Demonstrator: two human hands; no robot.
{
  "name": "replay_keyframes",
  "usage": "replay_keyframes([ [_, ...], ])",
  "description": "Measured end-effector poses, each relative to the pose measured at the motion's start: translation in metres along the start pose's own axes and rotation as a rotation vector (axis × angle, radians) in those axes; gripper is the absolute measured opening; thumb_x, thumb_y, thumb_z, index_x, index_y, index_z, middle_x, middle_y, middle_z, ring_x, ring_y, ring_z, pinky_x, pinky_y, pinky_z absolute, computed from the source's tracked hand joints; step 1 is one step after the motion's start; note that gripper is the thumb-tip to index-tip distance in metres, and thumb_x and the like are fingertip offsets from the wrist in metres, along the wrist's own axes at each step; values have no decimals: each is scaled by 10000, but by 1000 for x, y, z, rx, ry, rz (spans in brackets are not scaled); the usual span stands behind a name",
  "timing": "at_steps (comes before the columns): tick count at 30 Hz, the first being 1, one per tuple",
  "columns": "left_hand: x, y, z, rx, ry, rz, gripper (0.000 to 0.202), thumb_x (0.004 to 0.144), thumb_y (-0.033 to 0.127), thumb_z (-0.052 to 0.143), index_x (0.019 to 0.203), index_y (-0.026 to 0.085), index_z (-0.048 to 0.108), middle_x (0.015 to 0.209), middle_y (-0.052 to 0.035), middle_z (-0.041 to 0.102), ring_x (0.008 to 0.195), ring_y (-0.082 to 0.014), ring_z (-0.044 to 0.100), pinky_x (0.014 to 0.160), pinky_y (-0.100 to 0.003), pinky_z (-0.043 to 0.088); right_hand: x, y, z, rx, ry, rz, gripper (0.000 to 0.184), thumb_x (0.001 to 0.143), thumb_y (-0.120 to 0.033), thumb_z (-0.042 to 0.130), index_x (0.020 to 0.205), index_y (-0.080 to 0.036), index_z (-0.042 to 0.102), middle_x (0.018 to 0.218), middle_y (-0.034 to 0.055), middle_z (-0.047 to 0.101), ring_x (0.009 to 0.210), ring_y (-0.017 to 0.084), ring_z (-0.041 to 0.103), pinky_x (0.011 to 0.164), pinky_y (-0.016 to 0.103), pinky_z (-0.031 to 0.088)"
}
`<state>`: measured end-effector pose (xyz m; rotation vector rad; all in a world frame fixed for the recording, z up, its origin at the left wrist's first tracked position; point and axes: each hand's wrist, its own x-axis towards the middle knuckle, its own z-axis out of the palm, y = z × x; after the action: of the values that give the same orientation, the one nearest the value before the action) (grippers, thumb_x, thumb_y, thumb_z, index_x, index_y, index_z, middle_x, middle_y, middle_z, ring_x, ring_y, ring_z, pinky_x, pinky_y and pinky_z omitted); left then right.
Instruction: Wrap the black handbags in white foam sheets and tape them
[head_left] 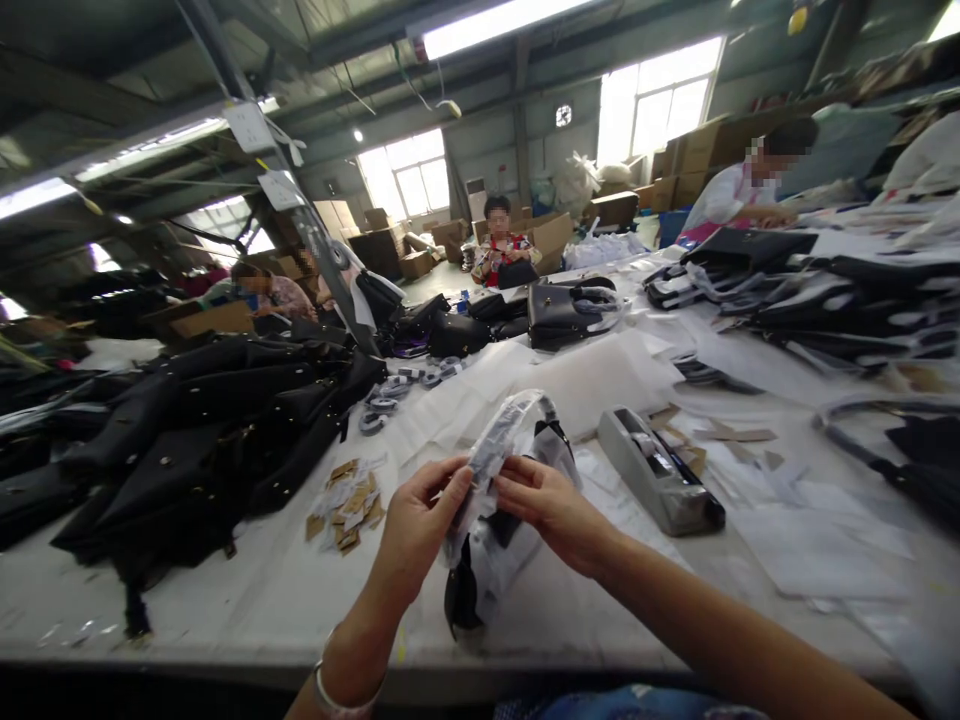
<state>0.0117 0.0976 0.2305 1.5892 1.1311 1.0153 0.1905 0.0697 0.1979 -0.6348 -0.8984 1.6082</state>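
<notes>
A black handbag [463, 592] stands on the table in front of me, seen from its narrow side, with pale wrapping over parts of it. Its handle [491, 450] arches up and is covered in clear, wrinkled plastic film. My left hand [420, 515] pinches the wrapped handle from the left, thumb against the fingers. From the right, my right hand [551, 505] grips the same wrapping with bent fingers. The two hands are close together, and the bag's lower middle is partly hidden by them and the wrapping.
Black bags [187, 460] are heaped at left, with small brown cardboard pieces [349, 508] beside them. A grey tape dispenser [652, 475] stands at right. White sheets [600, 385] and a finished-looking black handbag [559, 315] lie beyond. Another person [502, 255] sits across the table.
</notes>
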Motion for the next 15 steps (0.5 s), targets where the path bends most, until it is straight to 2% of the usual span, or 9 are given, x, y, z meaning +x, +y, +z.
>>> replay_keyframes([
  [4,2,-3,-4,71,60,73,409,843,505,677,1121,208,724,1089,-61,722,984,-211,668,784,-261,554,-2,-7,15,-18,-14,-103,339,877,-396,723,1163,-215,705,1209,61,676,1119,207,616,1055,366,429],
  [7,3,-6,-3,116,83,126,388,856,494,666,1137,231,718,1103,-50,697,993,-200,651,730,-237,558,-2,-10,23,-12,40,-137,316,886,-434,704,1099,-201,708,1166,62,685,1088,201,624,1016,355,456],
  [10,2,-6,2,158,99,182,403,845,503,674,1147,239,710,1038,-42,672,900,-176,638,648,-217,554,0,-7,28,2,152,-139,347,821,-454,765,1024,-184,689,1069,53,699,1009,191,638,948,333,479],
  [13,0,-6,6,184,141,191,455,803,536,704,1148,238,702,1023,-42,665,835,-165,630,623,-220,557,4,-3,32,37,244,-155,384,742,-438,828,971,-172,670,976,39,699,932,182,642,877,309,485],
  [15,1,-6,4,197,151,173,506,775,558,719,1171,243,687,1091,-50,666,860,-177,640,630,-228,563,5,-3,34,57,281,-164,396,707,-424,848,950,-168,669,947,36,696,895,178,642,840,301,486],
])
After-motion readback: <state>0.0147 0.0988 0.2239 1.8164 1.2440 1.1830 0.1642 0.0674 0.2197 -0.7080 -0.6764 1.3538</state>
